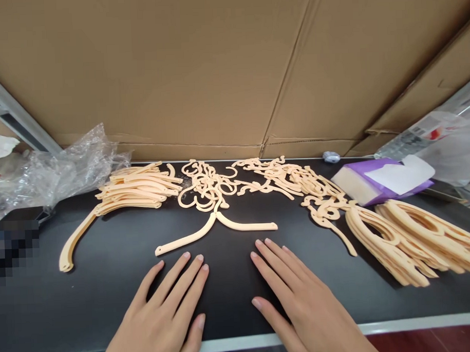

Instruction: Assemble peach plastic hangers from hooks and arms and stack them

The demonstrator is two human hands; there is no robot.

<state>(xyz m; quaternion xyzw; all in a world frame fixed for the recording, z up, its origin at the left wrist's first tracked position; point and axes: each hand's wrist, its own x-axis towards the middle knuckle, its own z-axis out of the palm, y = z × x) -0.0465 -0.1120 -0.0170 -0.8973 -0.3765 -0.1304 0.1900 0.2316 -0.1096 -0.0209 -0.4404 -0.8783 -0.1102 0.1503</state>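
My left hand [168,306] lies flat on the black tabletop [231,279] with its fingers spread, holding nothing. Palm down to the right, my right hand [296,292] is also empty, fingers stretched out. Just beyond my fingertips lies a beige folding clothes hanger [189,238], its two curved arms spread to either side. The hanger's hook end runs back into a heap of beige hooks [206,184], so I cannot tell where it stops. Neither hand appears to touch the hanger.
Stacked curved hanger arms [135,187] lie at left, beside crumpled clear plastic [76,166]. Smaller beige pieces [292,176] are heaped back right. Bundles of looped beige parts [391,242] lie at right, near a purple tissue pack [385,181]. Brown cardboard [200,69] walls the back.
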